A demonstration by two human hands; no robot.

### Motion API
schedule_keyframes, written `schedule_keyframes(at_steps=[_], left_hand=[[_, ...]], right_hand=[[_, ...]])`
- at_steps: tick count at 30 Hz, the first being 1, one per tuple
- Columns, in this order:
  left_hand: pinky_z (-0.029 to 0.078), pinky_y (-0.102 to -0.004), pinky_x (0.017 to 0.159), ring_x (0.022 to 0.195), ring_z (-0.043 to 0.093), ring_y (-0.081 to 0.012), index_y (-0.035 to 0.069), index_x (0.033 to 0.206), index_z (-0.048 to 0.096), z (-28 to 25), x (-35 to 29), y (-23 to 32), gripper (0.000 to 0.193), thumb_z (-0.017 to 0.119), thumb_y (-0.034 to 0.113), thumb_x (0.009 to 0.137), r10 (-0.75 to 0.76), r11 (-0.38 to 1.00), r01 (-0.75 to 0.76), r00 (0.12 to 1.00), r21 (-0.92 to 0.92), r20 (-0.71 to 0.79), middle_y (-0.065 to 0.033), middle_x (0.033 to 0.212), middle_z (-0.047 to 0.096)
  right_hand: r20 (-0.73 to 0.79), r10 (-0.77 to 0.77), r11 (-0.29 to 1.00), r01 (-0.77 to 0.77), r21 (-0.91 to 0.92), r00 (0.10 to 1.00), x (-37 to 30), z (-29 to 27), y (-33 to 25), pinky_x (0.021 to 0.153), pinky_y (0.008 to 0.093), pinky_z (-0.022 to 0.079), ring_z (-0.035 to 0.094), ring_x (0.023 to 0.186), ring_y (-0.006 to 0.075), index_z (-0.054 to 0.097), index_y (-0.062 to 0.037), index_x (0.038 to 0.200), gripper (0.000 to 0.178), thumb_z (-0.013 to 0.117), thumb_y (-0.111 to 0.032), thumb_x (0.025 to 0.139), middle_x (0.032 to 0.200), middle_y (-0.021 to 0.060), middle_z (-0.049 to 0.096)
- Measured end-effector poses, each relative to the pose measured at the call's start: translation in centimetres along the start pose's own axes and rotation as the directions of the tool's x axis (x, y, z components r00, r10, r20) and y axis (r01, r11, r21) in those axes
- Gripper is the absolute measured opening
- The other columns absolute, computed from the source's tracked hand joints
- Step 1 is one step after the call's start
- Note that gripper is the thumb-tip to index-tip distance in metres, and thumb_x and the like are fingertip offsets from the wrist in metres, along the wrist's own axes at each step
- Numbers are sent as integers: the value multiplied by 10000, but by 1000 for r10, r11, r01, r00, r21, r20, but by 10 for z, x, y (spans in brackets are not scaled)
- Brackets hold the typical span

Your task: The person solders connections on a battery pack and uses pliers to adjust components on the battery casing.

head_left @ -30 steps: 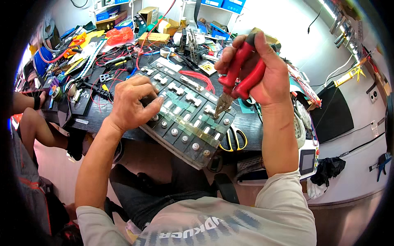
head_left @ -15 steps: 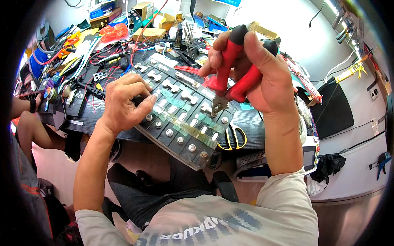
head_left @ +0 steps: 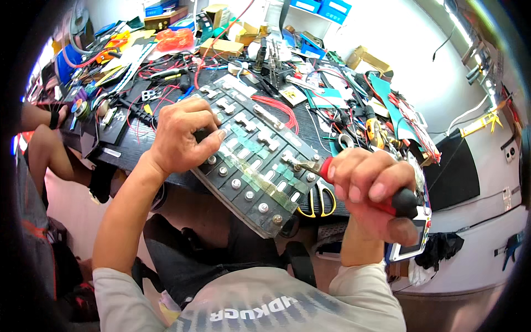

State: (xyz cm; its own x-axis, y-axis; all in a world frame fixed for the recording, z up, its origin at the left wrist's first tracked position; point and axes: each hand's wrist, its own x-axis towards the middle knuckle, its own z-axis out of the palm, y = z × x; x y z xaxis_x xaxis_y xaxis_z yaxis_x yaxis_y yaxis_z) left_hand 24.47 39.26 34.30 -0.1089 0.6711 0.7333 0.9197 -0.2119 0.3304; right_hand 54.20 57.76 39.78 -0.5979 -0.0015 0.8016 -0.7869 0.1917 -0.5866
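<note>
A dark, slab-shaped battery pack (head_left: pixel 241 206) lies tilted across the table's near edge, overhanging it. Metal tabs, a row of bolt terminals (head_left: pixel 249 195) and strips of greenish tape (head_left: pixel 249 166) cover its top. Fingers curled, my left hand (head_left: pixel 185 133) grips the pack's left side. My right hand (head_left: pixel 368 180) is closed around red-handled pliers (head_left: pixel 327 167) with black grip ends, held low and nearly level. Their jaws reach a metal tab (head_left: pixel 289 157) near the pack's right end; whether they bite on it cannot be made out.
Yellow-and-black scissors (head_left: pixel 333 193) lie just right of the pack. Behind it are coiled red wire (head_left: pixel 282 105), a yellow drill-like tool (head_left: pixel 376 133), cardboard boxes (head_left: pixel 221 47) and tangled cables. Another person's arm and leg (head_left: pixel 52 146) show at the left.
My right hand has swung down and to the right, tipping the pliers from upright to nearly level, with their jaws still by the tab. My left hand stays on the pack.
</note>
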Motion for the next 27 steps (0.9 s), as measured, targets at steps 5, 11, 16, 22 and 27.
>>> schedule_keyframes(at_steps=[5,11,16,22,27], left_hand=[[575,-401,790,862,741,-311,12,767,717,-5,2,1,166,782,154,825,-27,999,24,995,26,97,-145,890,757],[585,-396,779,847,750,-305,15,762,709,-5,2,-1,175,783,162,823,-25,1000,26,996,-13,84,-143,895,758],[599,-391,814,888,773,-296,12,786,725,-6,2,-1,161,772,151,850,-53,999,54,993,-4,104,-143,926,766],[593,-403,819,879,766,-312,1,791,730,-5,3,-1,160,752,147,853,-46,999,48,996,-25,79,-156,914,768],[592,-401,823,884,768,-307,-4,792,734,-5,3,0,164,743,145,860,-59,998,61,994,-16,89,-157,919,771]], right_hand=[[262,-234,972,226,60,936,10,-16,9,723,457,598,728,823,325,673,31,1218,726,840,-623,950,1017,181,729],[158,-145,984,126,123,977,17,-21,10,764,465,621,751,832,324,697,46,1180,683,792,-602,987,993,196,751],[-166,93,996,-91,17,982,24,-34,7,896,490,647,788,966,341,656,79,1304,737,598,-626,1096,1104,259,779],[-190,276,959,-257,119,942,49,-49,6,847,444,701,764,1201,434,527,69,1536,730,547,-545,1142,1337,338,720],[106,257,945,-272,180,961,62,-79,20,790,383,712,673,1335,520,400,5,1669,878,473,-676,1119,1440,385,641]])
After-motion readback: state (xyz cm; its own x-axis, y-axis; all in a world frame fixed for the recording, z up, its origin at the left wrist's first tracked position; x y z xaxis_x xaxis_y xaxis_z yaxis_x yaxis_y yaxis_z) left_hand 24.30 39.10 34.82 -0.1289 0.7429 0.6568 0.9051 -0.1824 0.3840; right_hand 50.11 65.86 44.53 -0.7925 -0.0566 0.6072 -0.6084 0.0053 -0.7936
